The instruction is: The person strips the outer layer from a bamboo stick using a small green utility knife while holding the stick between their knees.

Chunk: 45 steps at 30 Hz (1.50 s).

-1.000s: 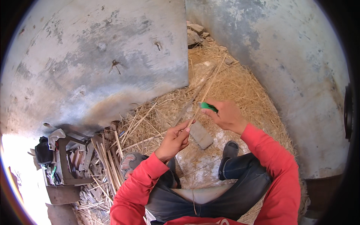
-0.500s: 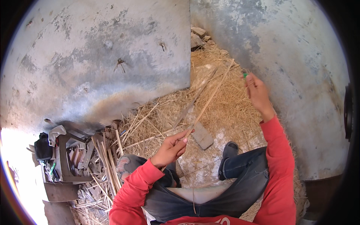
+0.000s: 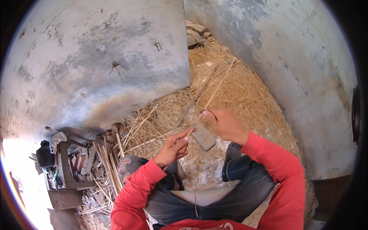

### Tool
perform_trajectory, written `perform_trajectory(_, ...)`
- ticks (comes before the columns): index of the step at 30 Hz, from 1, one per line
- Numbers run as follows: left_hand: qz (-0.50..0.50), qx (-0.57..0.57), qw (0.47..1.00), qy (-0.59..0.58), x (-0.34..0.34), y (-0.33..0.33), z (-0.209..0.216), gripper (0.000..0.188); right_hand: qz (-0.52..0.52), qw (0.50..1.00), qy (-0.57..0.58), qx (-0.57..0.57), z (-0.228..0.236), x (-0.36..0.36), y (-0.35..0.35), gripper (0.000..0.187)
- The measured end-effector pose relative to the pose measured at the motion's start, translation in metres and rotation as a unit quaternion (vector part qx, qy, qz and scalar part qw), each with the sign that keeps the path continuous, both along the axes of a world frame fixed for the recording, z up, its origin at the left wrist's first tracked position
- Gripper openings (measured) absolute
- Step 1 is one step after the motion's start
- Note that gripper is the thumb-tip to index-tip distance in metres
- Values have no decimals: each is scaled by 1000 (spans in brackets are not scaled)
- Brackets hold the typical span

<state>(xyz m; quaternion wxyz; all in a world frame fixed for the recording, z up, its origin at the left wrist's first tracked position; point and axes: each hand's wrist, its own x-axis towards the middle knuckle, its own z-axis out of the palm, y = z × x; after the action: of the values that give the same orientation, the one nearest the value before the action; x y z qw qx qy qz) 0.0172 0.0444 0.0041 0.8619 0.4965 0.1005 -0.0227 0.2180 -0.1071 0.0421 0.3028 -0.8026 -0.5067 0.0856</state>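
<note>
A long, thin, pale wooden strip (image 3: 222, 83) slants up and away in front of me. My left hand (image 3: 173, 147) pinches its near end between thumb and fingers. My right hand (image 3: 228, 123) is closed farther along, thumb against the strip. A small dark tip shows at that thumb and touches the strip; the rest of this small tool is hidden in the fist. Beneath the hands, on the ground, lies a flat grey block (image 3: 204, 138). A darker wooden slat (image 3: 196, 96) lies on the straw left of the strip.
Straw shavings (image 3: 245, 92) cover the ground, with stones (image 3: 196, 33) at the far end. Weathered grey walls (image 3: 115, 50) rise on both sides. At left stand a frame with odds and ends (image 3: 67, 161) and a bundle of wooden sticks (image 3: 109, 163). My bent legs flank the work.
My right hand has swung in from the far right, where a green bit showed in its fingers, down to the strip. My left hand keeps its hold in nearly the same place.
</note>
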Motion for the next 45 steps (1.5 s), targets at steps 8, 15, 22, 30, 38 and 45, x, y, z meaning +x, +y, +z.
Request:
perform_trajectory(8,-1,-47,999,-4,3,-4,5,46,-23,995,36,94,-1,-5,-2,48)
perform_trajectory(15,11,-38,999,-10,2,-2,20,47,-109,989,97,5,37,17,5,40)
perform_trajectory(22,12,-34,999,-10,0,3,19,48,14,993,85,82,8,-21,9,43)
perform_trajectory(30,25,-44,999,1,4,1,19,47,44,989,106,98,-4,-32,8,50)
perform_trajectory(38,26,12,999,-30,9,1,14,46,24,935,349,60,15,0,6,42)
perform_trajectory(45,65,108,992,-14,15,-4,-2,49,-16,956,279,91,9,-9,9,27)
